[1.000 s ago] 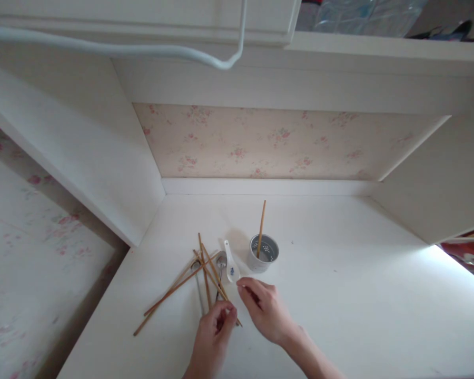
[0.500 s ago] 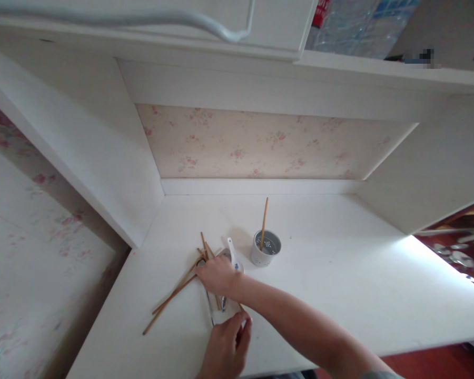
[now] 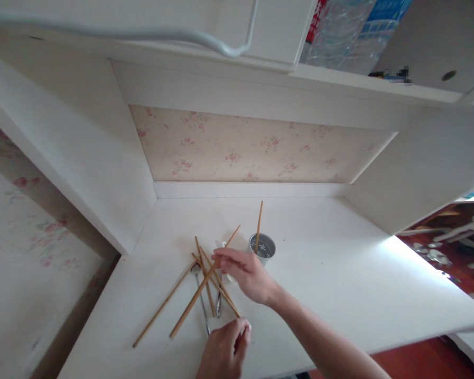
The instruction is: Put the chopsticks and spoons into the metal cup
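My right hand holds one wooden chopstick lifted at a slant over a loose pile of chopsticks on the white desk. My left hand rests at the near edge with its fingers pinched on the near ends of the pile's sticks. Two metal spoons lie under the pile. A white ceramic spoon is mostly hidden behind my right hand. A small grey perforated holder stands just right of my right hand with one chopstick upright in it.
White cabinet walls close in the desk on the left and right, with a flowered back panel behind. An overhead shelf carries plastic-wrapped bottles. A white cable hangs across the top. Red floor shows at the right.
My right hand has risen from the pile with one chopstick, its far tip now pointing up toward the holder. The left hand stayed at the near edge.
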Available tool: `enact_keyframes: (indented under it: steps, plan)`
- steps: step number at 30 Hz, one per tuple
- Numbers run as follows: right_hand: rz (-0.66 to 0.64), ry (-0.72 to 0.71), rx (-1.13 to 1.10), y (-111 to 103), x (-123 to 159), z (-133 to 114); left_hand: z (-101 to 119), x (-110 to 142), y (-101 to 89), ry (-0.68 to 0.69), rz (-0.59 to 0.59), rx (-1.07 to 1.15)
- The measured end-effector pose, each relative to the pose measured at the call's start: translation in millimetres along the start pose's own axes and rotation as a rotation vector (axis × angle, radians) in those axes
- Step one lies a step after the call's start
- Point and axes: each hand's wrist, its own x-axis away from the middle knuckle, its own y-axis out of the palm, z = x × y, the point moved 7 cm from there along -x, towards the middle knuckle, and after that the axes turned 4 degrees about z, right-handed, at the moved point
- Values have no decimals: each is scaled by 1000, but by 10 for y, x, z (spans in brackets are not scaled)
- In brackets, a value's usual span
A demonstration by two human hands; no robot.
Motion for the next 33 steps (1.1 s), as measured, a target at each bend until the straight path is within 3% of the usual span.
enact_keyframes:
  steps: [4,8,12,16,21,27,33]
  plan:
    - [335,30,-345,-644,37,18,-33,6,70,20,-11,9]
    - [638,-118,-317,-1273,50,-12,-66,7,89,-11,-7,27]
    - [743,-138,-204,-1611,2,92,-67,-5,53,-76,1,34]
    - [730,-42,-234,-1659,-96,407,-65,-5,70,-118,2,48]
    - [700,59,-240,-1561,-167,740,-116,11,110,-191,114,67]
    - [645,138,42,-1510,-189,919,-129,-4,139,-205,110,63]
    - [600,157,88,-1468,-191,1022,-79,-51,94,-182,74,53]
